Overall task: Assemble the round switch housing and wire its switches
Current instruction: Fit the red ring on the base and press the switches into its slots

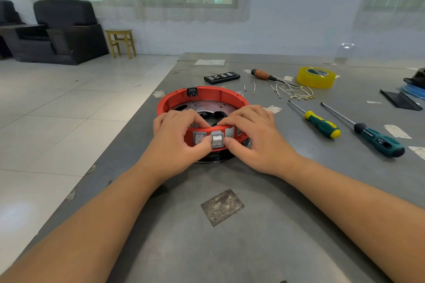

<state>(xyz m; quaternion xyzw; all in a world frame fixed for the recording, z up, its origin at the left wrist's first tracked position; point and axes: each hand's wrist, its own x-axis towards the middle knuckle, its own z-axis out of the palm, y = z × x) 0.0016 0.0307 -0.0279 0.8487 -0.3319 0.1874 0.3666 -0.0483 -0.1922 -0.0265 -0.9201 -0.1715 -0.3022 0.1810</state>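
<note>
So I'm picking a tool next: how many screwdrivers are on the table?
3: a brown-handled screwdriver beside the yellow tape roll, a green-and-yellow one right of the red housing, and a dark teal one farthest right.

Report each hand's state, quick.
Left hand: closed on the white switch.
Right hand: closed on the same switch, fingers over the red housing rim.

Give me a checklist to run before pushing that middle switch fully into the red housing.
1. Middle switch lined up with its slot: cannot tell; it still stands proud of the red housing.
2. Left switch seated flush: ok.
3. Right slot free: ok, empty.
4. Housing steadied: ok; left hand and right hand both grip the front rim.
5. Wires within reach: ok, loose on the table beside the screwdrivers.
6. Space behind the slot clear: cannot tell, fingers hide it.
</note>
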